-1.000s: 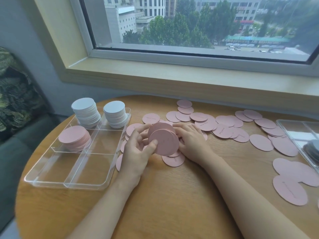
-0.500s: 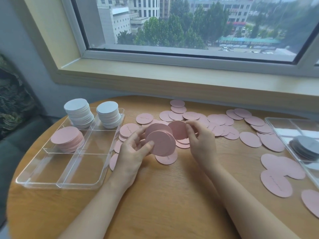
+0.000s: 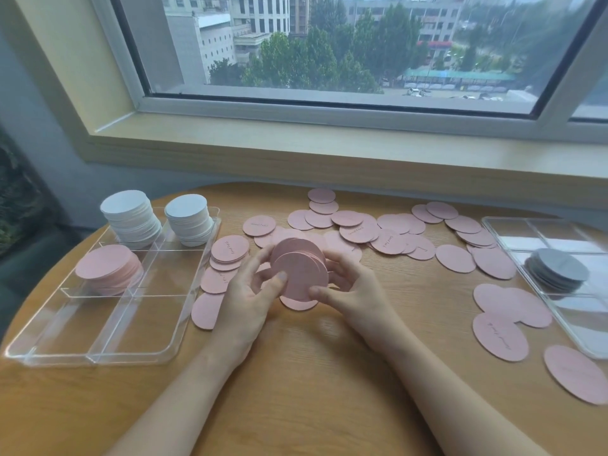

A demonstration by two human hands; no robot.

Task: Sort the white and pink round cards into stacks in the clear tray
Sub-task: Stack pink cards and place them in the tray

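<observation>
Near frame centre, both hands closed round one bundle of pink cards (image 3: 301,269), held tilted on edge just above the round wooden table (image 3: 296,390). Left hand (image 3: 245,301) curled on the bundle's left side, thumb pressed against the front card, fingers wrapped behind. Right hand (image 3: 353,291) cupping the right side, thumb on the lower front edge, fingers curled at the back rim. One loose pink card (image 3: 297,303) flat on the wood directly under the bundle.

At left of frame, the clear tray (image 3: 98,355) with its dividers. In its two upper compartments, two tall white stacks (image 3: 126,209) side by side, the second white stack (image 3: 188,213) to the right of the first. In the middle-left compartment, a lower pink stack (image 3: 105,266). Lower compartments see-through down to the wood.

Just right of the tray, a small overlapping pile of pink cards (image 3: 227,255), some with faint writing too small to read. Across the upper middle of the table, scattered pink cards (image 3: 362,225) overlapping in a loose band toward the right. More large pink cards (image 3: 503,324) at lower right.

At right edge of frame, a second clear tray (image 3: 513,227) holding a grey stack (image 3: 557,269). Above, a window sill (image 3: 329,149) and a window (image 3: 329,44) onto trees and buildings.
</observation>
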